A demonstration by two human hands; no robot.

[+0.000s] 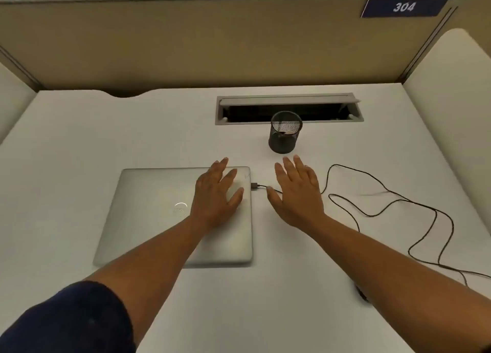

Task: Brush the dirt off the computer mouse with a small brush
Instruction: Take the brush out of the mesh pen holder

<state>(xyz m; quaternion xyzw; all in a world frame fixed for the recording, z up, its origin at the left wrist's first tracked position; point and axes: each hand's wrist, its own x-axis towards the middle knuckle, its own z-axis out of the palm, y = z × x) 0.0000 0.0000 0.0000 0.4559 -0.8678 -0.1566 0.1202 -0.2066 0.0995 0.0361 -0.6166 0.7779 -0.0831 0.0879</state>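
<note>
My left hand lies flat and open over the right part of a closed silver laptop. My right hand hovers open, fingers spread, over the white desk just right of the laptop, above a black cable. That cable runs from a USB plug at the laptop's right edge, loops across the desk and ends under my right forearm, where a small dark shape, likely the mouse, peeks out. A black mesh pen cup stands beyond my hands; something reddish lies inside it. No brush is clearly visible.
A grey cable hatch stands open in the desk behind the cup. Beige partition walls close off the back and sides, with a blue "304" sign at the upper right. The desk surface is white.
</note>
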